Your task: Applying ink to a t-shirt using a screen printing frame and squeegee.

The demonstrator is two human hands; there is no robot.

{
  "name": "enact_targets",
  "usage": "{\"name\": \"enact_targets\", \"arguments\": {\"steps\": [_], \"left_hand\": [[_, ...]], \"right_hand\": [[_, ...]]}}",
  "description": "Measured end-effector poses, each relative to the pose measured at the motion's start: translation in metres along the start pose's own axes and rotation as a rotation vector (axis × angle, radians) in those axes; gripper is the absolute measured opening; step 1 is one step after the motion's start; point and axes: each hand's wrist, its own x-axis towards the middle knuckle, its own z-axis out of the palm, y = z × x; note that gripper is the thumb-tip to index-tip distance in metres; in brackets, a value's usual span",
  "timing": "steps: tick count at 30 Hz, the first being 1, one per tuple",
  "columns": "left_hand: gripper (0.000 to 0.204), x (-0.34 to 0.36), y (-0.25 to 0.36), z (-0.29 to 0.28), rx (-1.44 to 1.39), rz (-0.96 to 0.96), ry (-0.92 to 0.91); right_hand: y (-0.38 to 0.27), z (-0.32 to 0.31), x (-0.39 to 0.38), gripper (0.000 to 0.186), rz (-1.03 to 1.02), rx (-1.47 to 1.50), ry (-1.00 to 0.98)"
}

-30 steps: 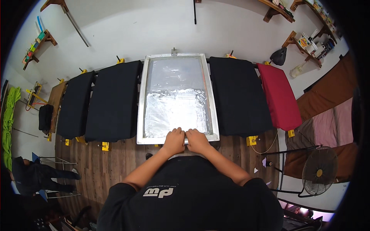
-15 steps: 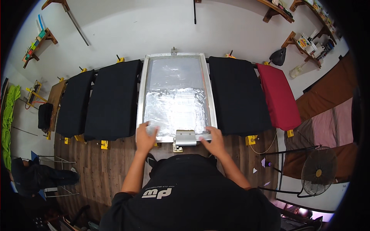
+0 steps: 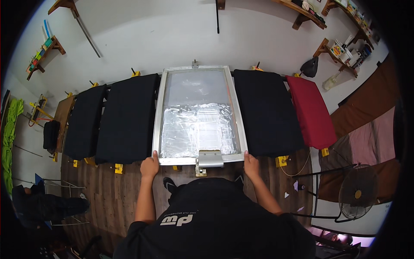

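Note:
In front of me lies a silver-rimmed printing screen (image 3: 158, 116), its mesh pale grey at the far half and shiny, wrinkled and clear-looking at the near half. My left hand (image 3: 149, 167) is closed round its near left corner, thumb up along the rim. At the near right corner my right hand (image 3: 251, 166) grips the same way. Between them, a silver metal piece like a short squeegee (image 3: 211, 160) rests over the near rim. Just below it shows a small metal bracket (image 3: 200, 171). The fingers under the rim are hidden.
Black cloth-covered boards (image 3: 127, 116) flank the screen, with a red one (image 3: 311, 112) farther right. Yellow clamps (image 3: 119, 168) stick out below them. A standing fan (image 3: 357, 194) is at the right. Another person (image 3: 47, 203) is at the far left.
Both hands have moved outward and down from over the near rim to the screen's two near corners and closed on them. The screen sits slightly lower in the picture, as does the whole scene.

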Motion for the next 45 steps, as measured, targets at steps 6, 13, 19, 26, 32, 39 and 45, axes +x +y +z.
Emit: {"name": "enact_targets", "arguments": {"steps": [6, 13, 19, 26, 32, 39, 45], "left_hand": [[0.083, -0.004, 0.018, -0.051, 0.067, 0.018, 0.029], [0.086, -0.003, 0.015, -0.042, 0.047, 0.000, -0.028], [0.087, 0.006, -0.004, -0.006, 0.044, -0.006, -0.093], [0.090, 0.012, -0.002, -0.004, 0.062, -0.046, -0.204], [0.092, 0.019, -0.002, 0.008, 0.108, -0.089, -0.243], [0.081, 0.016, 0.008, 0.008, 0.242, -0.144, -0.222], [0.064, -0.036, 0.103, -0.017, 0.234, 0.453, 0.039]], "right_hand": [[-0.031, -0.037, 0.006, 0.072, -0.036, 0.086, 0.029], [-0.037, -0.039, 0.002, 0.071, 0.051, 0.084, -0.032], [-0.005, -0.008, 0.001, 0.071, 0.065, 0.015, -0.068], [-0.001, -0.005, 0.005, 0.068, 0.040, -0.025, -0.052], [-0.012, -0.010, 0.003, 0.066, 0.030, -0.078, -0.174], [-0.032, -0.026, 0.011, 0.051, 0.225, -0.081, -0.401], [-0.136, -0.088, 0.003, 0.052, -0.467, -0.059, -0.428]]}}
